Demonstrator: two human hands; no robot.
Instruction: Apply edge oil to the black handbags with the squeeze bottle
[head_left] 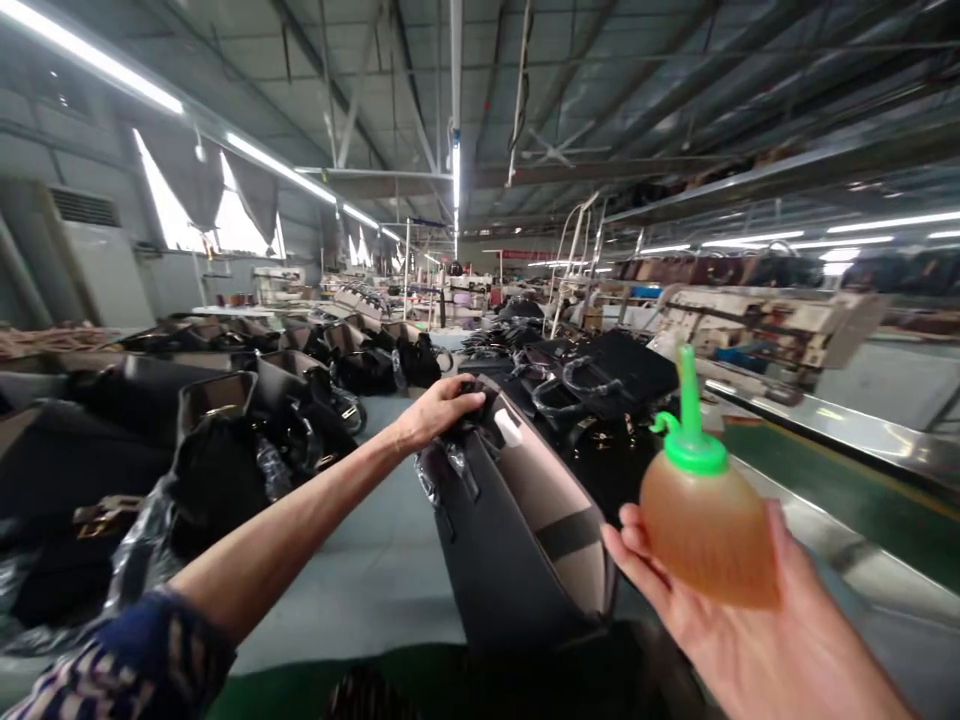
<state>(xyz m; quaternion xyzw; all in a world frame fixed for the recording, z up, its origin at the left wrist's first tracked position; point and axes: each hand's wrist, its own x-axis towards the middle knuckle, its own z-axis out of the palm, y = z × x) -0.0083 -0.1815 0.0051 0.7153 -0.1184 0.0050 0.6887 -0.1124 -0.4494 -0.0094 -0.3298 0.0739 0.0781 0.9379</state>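
Note:
A black handbag (491,540) lies tilted on the table before me, its beige-lined opening facing up and right. My left hand (442,408) grips the far end of its rim, fingers curled over the edge. Clear plastic wrap covers the bag's handle just below that hand. In my right hand (720,630) rests a squeeze bottle (709,520) of amber liquid with a green nozzle cap, held upright in the palm with the fingers around it. The right fingertips are close to the bag's near end; whether they touch it I cannot tell.
Rows of black handbags (217,440) stand along the left of the grey-blue table (360,570). More black bag pieces with wrapped handles (600,390) are piled beyond to the right. A sewing machine (765,325) stands at the right, past a metal-edged bench.

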